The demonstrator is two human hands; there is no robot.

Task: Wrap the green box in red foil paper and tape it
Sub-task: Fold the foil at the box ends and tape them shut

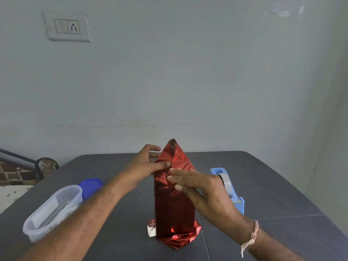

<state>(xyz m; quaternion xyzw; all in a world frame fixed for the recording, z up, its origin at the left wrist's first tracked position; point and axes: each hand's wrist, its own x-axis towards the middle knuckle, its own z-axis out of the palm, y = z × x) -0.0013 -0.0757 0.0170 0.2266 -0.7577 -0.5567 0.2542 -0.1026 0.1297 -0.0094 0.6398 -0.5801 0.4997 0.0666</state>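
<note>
Foil (174, 204): red, metallic, wrapped around an upright oblong standing near the front middle of the table (273, 185). The box is presumed to be inside; no green shows. The top end is folded up to a peak and not closed. The bottom end splays out crumpled on the table, with a silver underside showing at the lower left. Judged handling: the foil is thin, slick and crease-prone, likely to spring open if released and to tear at sharp corners. The box appears light and stiff, and tall enough to tip under sideways pressure. Best hold is on the flat faces or over the folded flaps, never by the loose peak. The left hand (145, 164) is at the upper left of the wrap, thumb in front and fingers curled behind, clamping the top fold. The right hand (203, 189) presses 2 straight fingers, held together, against the front face just below that fold. Tape (227, 180) sits in a blue dispenser (238, 201) just right of the wrap, partly behind the right hand. Containers: 1 clear oval tub (54, 210) at the left, open; its contents are pale and cannot be identified. Its blue lid (91, 186) lies just behind it.
</note>
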